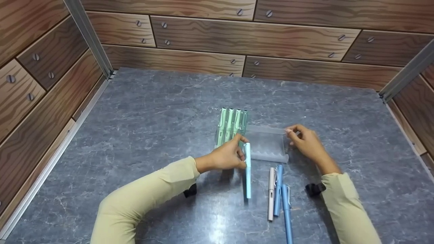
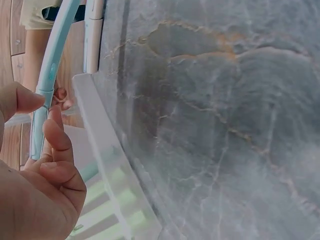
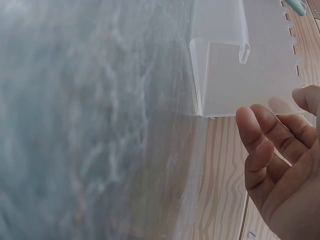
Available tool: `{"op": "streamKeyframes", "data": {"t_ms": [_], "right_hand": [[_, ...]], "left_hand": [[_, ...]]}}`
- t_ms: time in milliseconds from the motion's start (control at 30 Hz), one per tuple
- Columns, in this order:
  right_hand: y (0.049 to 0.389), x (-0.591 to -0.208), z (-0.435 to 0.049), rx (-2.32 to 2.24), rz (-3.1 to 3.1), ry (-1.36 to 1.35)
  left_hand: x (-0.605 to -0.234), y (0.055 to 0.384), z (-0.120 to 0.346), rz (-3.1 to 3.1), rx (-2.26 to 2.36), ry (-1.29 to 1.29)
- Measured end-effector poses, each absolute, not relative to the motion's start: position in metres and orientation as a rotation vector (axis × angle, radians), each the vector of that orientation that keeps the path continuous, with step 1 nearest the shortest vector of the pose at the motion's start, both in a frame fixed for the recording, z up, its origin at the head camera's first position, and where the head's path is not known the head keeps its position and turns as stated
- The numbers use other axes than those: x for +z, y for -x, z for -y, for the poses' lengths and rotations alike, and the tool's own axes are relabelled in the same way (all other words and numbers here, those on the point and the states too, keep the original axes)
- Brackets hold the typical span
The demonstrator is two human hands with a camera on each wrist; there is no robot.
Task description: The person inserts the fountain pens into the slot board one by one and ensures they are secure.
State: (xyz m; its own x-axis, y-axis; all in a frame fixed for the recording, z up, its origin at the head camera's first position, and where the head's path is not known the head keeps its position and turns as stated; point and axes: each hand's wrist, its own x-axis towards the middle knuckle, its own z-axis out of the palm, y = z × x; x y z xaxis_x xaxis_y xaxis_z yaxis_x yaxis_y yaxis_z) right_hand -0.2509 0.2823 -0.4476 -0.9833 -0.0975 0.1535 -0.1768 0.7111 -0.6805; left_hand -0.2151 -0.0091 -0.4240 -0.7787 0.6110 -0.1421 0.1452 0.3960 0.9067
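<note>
My left hand (image 1: 228, 155) pinches a light blue pen (image 1: 248, 171) between thumb and fingertips. The pen stands close to upright, in front of a frosted clear pen holder (image 1: 268, 157) with a scalloped edge. Several green pens (image 1: 229, 124) lie side by side in the holder's left part, partly hidden by the left hand. My right hand (image 1: 307, 140) is at the holder's right end. In the right wrist view, the holder's side edge (image 3: 225, 116) runs between the thumb and the fingers of the right hand (image 3: 282, 165), with one finger showing blurred through the plastic.
A grey pen (image 1: 271, 195) and two blue pens, one (image 1: 278, 189) beside it and another (image 1: 287, 213) nearer, lie on the dark marbled table (image 1: 162, 101) before the holder. Wood-patterned panels (image 1: 237, 37) stand at the back and sides.
</note>
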Motion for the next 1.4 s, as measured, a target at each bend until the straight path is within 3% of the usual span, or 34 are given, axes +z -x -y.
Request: {"op": "streamKeyframes", "data": {"t_ms": [733,1400], "right_hand": [[0.251,-0.447,-0.282,1.128,2.805,-0.241],[0.251,-0.448,-0.283,1.115,2.819,-0.231]], "left_hand": [[-0.399,0.233,0.011,-2.328,1.363,-0.715],[-0.388,0.238,0.006,-2.787,1.067,-0.870]]}}
